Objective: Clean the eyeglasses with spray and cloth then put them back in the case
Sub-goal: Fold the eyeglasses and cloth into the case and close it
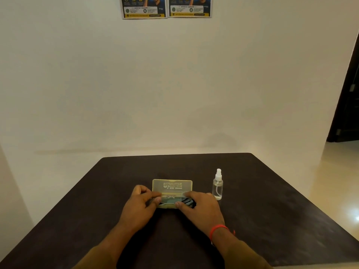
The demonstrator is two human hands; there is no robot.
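Observation:
A translucent yellowish glasses case (172, 186) lies open in the middle of the dark table, its lid standing up at the back. Inside its tray I see dark eyeglasses (187, 201) and a bluish-grey cloth (169, 200), both partly hidden by my fingers. My left hand (140, 202) holds the left end of the case, with its fingers curled over the tray's edge. My right hand (198, 205) rests on the right end, its fingers reaching into the tray on the eyeglasses. A small clear spray bottle (217, 185) stands upright just right of the case.
The dark table (272, 220) ends at a far edge near a plain white wall. Two posters (167, 7) hang high on the wall. A dark doorway (347, 98) and pale floor lie to the right.

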